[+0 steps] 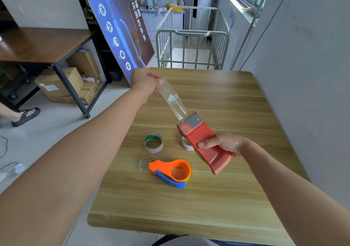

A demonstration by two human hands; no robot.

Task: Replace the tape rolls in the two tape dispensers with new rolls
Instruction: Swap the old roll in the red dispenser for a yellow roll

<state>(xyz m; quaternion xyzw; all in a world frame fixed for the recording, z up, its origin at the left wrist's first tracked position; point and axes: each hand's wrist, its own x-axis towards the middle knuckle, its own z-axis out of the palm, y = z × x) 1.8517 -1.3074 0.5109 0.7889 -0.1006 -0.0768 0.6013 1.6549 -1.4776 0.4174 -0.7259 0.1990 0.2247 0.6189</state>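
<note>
My right hand (225,145) grips the red tape dispenser (205,143) above the wooden table (236,198), metal blade end pointing away from me. A strip of clear tape (172,100) stretches taut from that blade up to my left hand (145,82), which pinches its end near the table's far left corner. The orange and blue dispenser (173,171) lies flat on the table with a tape roll inside and a short clear tail at its left. A nearly empty tape core (153,142) stands to its upper left. Another white core (186,145) is partly hidden under the red dispenser.
A grey wall (306,75) runs along the table's right side. A white metal cart (191,42) stands beyond the far edge. A leaning poster board (121,24), a dark desk (43,44) with cardboard boxes beneath, and another person's sandalled foot (25,115) are on the left.
</note>
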